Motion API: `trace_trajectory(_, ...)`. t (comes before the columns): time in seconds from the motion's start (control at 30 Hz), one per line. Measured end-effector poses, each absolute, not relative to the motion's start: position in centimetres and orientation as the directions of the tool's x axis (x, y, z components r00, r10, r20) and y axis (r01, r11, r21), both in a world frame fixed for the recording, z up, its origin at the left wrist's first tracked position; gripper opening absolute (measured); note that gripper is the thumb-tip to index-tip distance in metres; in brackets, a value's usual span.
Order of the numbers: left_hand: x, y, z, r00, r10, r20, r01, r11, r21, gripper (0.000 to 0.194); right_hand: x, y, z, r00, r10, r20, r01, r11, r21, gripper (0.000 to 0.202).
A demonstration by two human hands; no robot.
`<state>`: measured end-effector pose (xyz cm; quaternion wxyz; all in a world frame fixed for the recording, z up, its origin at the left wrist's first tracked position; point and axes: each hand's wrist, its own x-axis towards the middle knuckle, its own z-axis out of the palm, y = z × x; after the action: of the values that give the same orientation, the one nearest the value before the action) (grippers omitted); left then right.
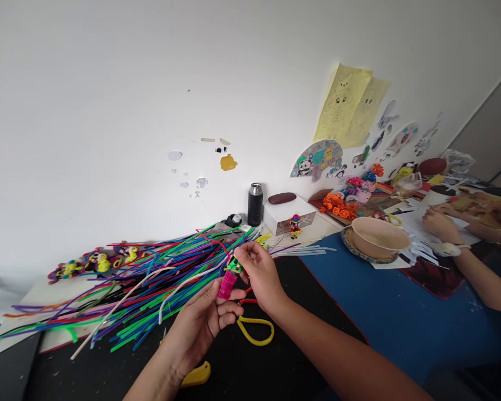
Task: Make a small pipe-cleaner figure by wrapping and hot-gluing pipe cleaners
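Note:
Held between both hands over the black mat [292, 328] is a small pipe-cleaner figure [229, 284], wound in magenta below and green above. My left hand [206, 320] grips its magenta lower part between thumb and fingers. At the green upper end, the fingers of my right hand [259, 273] are closed on the figure. A red pipe cleaner [219, 240] sticks up and to the left from that end. Just under my hands lies a yellow loop-shaped handle [256, 332]. Part of another yellow object [198, 374] shows beside my left wrist.
A heap of coloured pipe cleaners [162, 289] spreads left, with finished figures [100, 260] behind it. A black flask [255, 205], white box [286, 214] and small figure [295, 226] stand at the back. Right are a bowl [379, 236] and another person's hands [442, 225].

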<state>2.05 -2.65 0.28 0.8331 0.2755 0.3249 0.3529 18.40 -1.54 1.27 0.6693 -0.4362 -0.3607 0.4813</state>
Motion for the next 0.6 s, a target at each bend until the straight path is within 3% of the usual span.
trace_trajectory(0.6, 2.5, -2.9, 1.4, 0.488, 0.726, -0.484, -0.509, 0.687, 0.518, 0.034, 17.9, -1.6, 1.5, 0.282, 0.96, 0.002, -0.342, 0.103, -0.934, 0.062)
